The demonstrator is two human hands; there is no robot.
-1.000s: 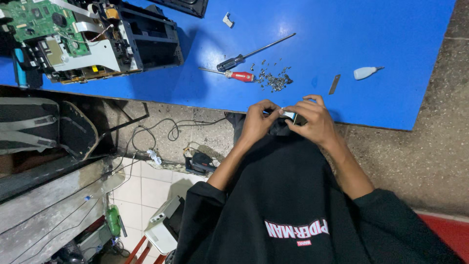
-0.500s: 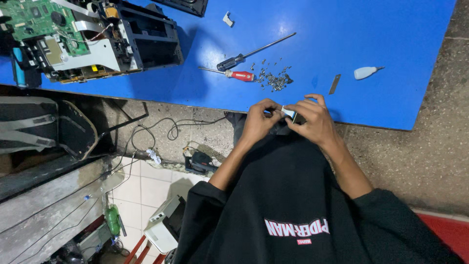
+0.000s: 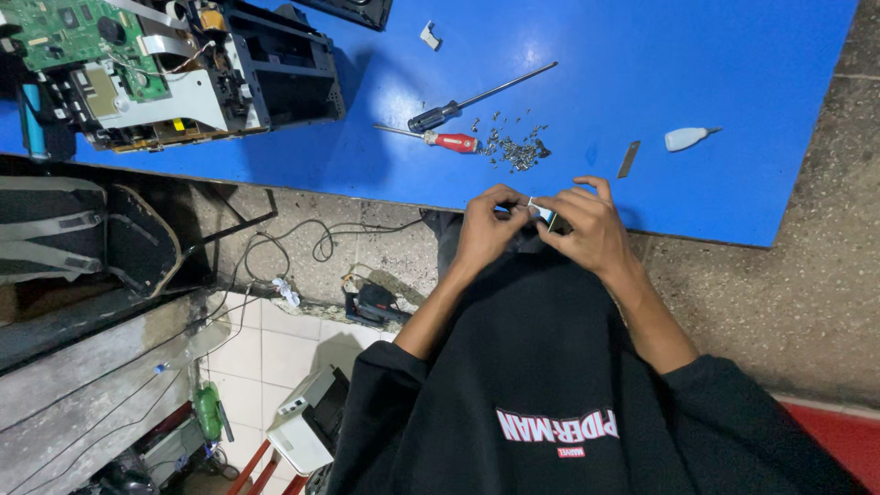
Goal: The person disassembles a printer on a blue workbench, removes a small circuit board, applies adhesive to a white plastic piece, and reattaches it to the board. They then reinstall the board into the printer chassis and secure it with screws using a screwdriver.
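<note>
Both hands, left hand [image 3: 488, 225] and right hand [image 3: 587, 227], pinched a small white-and-blue plastic part [image 3: 543, 213] at the 6 o'clock edge of the blue table [image 3: 733, 82]. It appeared light, rigid and fragile; gripping its edges seemed safest.

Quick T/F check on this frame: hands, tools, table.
1. Both hands pinch one small part between them. True.
2. The left hand holds a screwdriver. False: both screwdrivers lie on the table.
3. The red-handled screwdriver lies beside a pile of screws. True.
4. The table is green. False: it is blue.
5. The opened device sits under the right hand. False: it sits at the table's far left corner.
</note>
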